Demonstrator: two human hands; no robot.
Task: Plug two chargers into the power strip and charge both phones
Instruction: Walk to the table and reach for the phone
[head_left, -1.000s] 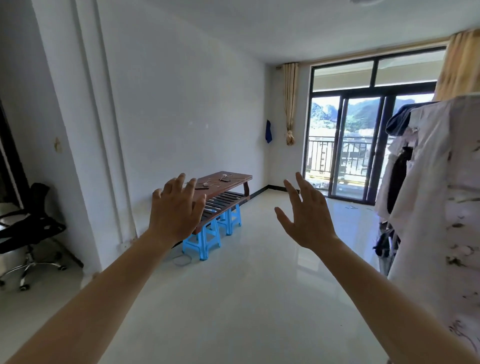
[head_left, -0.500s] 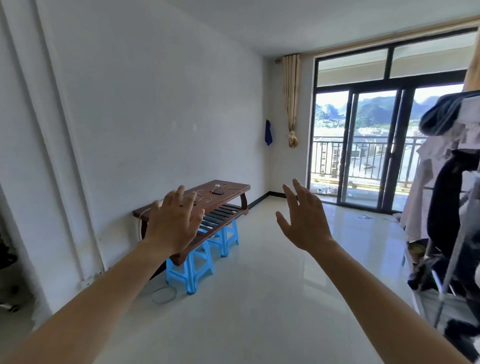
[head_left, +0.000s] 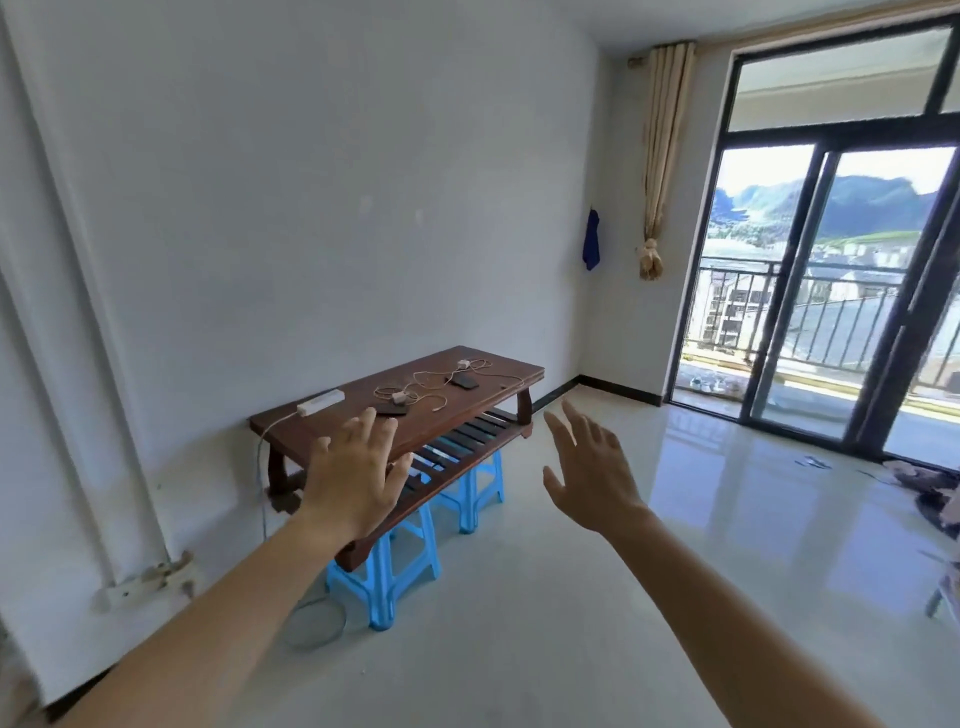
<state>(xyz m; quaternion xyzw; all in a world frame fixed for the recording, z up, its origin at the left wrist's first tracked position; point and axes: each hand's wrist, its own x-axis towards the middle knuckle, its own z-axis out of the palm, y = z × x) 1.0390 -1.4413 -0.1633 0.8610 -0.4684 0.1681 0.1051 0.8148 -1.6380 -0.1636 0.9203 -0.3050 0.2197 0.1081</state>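
Dark reddish wood fills more of the view than it did a second ago: the desk (head_left: 467, 410) against the left wall has come nearer and now shows its whole top, where before the raised hands hid most of it. The person has walked toward it, and the clothes rack that crowded the right side has dropped out of sight. On the top, toward the near left end, lies the white power strip (head_left: 321, 402), its cord trailing over the edge and down toward the floor. To the right of it sit two dark phones, one near (head_left: 390, 409) and one farther along (head_left: 464, 383), with two small white chargers (head_left: 399, 397) (head_left: 463, 363) and their thin cables looped loosely among them. Nothing looks plugged in, though the sockets are too small to read. The left hand (head_left: 358, 480) and the right hand (head_left: 595, 475) are both held up in front, fingers spread wide, each grip empty and well short of the desk. So the task has not truly begun; I judge this is the approach, and the person needs a few more steps before any charger is within reach.
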